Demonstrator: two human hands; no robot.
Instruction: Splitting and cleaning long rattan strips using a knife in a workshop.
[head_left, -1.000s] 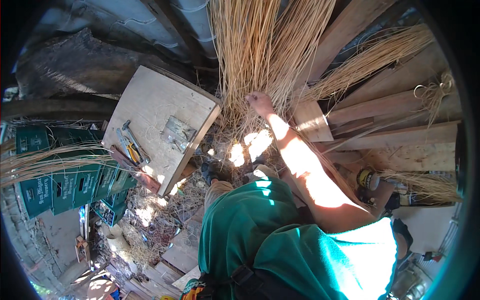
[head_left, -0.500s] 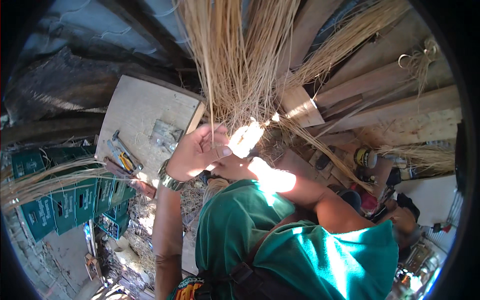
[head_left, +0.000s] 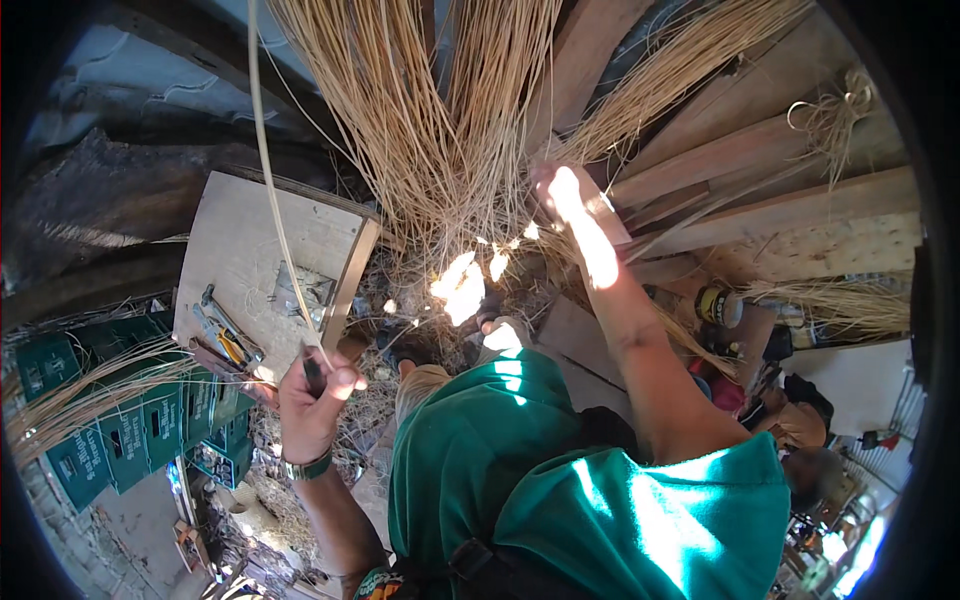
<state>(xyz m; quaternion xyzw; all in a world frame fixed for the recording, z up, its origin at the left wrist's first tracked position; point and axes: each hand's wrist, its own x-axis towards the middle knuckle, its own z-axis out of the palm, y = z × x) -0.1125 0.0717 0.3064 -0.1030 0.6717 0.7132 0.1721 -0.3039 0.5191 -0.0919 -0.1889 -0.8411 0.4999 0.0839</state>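
Head view, fisheye, looking down over a green shirt (head_left: 520, 470).

Left hand (head_left: 318, 395) sits at about 8 o'clock from frame centre, closed around the lower end of a single pale cane strand (head_left: 268, 170) together with a short dark tool (head_left: 313, 372) whose kind I cannot make out. The strand runs up from the fist toward 11 o'clock, past the plywood board (head_left: 250, 240), and leaves the frame at the top edge. A green wristband (head_left: 306, 467) shows on that wrist.

Change noted: half a second ago this hand was up against the base of the hanging cane bundle (head_left: 440, 130); now it is lower and well apart from the bundle, with one strand drawn out taut behind it. I read this as one strand separated from the rest and pulled clear.

Right hand (head_left: 565, 190) is now raised at about 1 o'clock, flat and mostly open in strong sun, resting against the right side of the bundle where it meets the wooden planks (head_left: 760, 190). I cannot tell whether its fingers pinch any strands; glare washes them out.

Pliers and small tools (head_left: 225, 335) lie on the board at 9 o'clock. Green crates (head_left: 110, 420) stand beyond it, lower left
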